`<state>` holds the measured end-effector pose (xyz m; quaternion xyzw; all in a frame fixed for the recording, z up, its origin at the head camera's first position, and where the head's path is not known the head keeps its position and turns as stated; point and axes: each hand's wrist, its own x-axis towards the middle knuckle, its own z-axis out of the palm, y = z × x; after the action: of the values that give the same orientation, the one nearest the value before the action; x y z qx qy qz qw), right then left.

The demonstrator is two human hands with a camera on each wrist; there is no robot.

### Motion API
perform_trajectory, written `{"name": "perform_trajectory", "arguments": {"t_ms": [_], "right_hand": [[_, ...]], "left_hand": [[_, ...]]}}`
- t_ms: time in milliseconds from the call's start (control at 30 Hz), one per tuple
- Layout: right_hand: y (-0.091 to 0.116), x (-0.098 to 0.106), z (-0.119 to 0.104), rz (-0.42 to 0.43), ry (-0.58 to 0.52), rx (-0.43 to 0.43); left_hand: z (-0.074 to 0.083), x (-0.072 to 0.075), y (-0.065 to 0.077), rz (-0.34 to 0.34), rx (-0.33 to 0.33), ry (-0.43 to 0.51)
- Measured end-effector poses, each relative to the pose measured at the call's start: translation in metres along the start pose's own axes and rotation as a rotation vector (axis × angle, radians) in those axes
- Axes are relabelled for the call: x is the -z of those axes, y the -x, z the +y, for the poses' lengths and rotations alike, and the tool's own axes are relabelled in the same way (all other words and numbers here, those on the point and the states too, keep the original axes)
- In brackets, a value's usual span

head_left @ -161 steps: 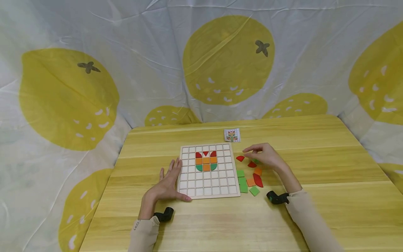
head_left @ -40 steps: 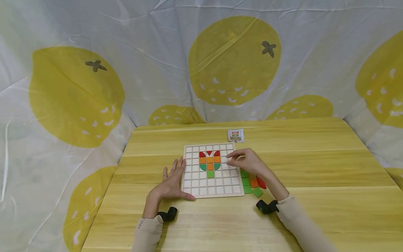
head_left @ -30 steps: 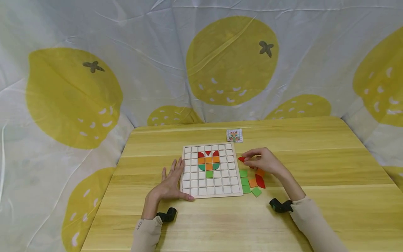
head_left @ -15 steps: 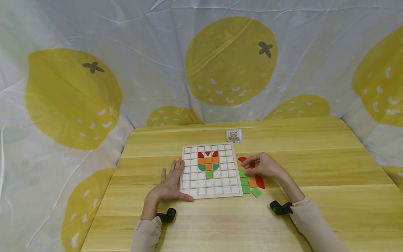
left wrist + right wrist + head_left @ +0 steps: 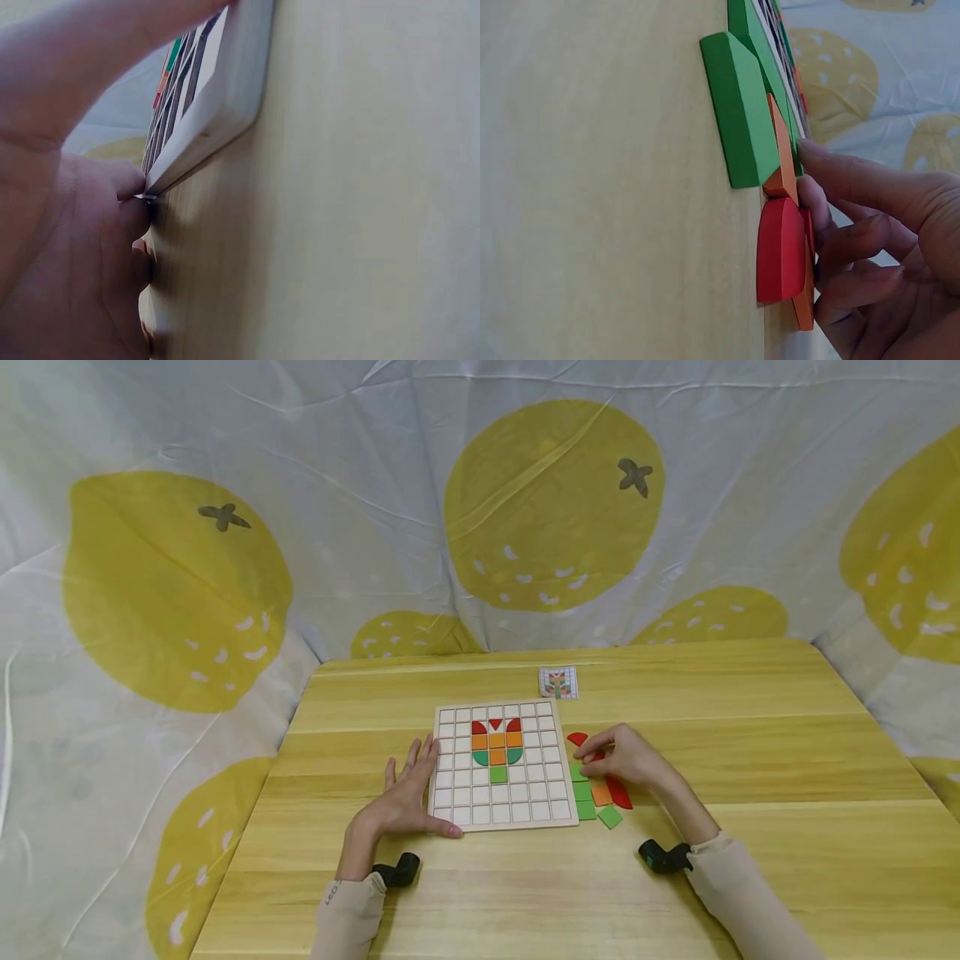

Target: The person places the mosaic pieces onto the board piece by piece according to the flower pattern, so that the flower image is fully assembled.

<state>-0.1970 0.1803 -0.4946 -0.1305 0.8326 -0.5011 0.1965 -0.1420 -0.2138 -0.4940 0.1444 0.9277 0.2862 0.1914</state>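
A square wooden grid board (image 5: 465,817) lies on the table, bearing a tulip shape of red, orange and teal pieces with one green square (image 5: 498,774) beneath it. My left hand (image 5: 401,797) is spread at the board's lower left corner, fingers along the left edge and thumb at the near edge; the left wrist view shows the board's corner (image 5: 238,105) close by. To the right of the board, my right hand (image 5: 626,756) pinches a green square tile (image 5: 577,772) between thumb and fingertips, low among the loose pieces.
Beside the board lie more green squares (image 5: 610,817), an orange square (image 5: 602,792), a red leaf-shaped piece (image 5: 618,792) and a red quarter-round piece (image 5: 577,738). A small printed pattern card (image 5: 558,682) lies behind the board. A lemon-print cloth (image 5: 555,502) hangs behind the table.
A green square has appeared below the tulip since the oldest frame. My right hand went over the board's right side, then back to the loose pieces, and now sits at a green square. Left hand unmoved.
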Motion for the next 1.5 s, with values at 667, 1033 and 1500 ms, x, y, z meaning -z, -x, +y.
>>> {"name": "perform_trajectory", "arguments": {"t_ms": [667, 1033, 1500], "right_hand": [[0.001, 0.003, 0.001, 0.022, 0.121, 0.025], [-0.003, 0.003, 0.001, 0.035, 0.205, 0.056], [-0.002, -0.004, -0.011, 0.016, 0.013, 0.089]], "left_hand": [[-0.001, 0.000, 0.000, 0.005, -0.009, -0.005], [0.001, 0.000, 0.000, 0.003, -0.005, -0.005], [0.000, 0.000, 0.000, 0.009, -0.016, -0.004]]}}
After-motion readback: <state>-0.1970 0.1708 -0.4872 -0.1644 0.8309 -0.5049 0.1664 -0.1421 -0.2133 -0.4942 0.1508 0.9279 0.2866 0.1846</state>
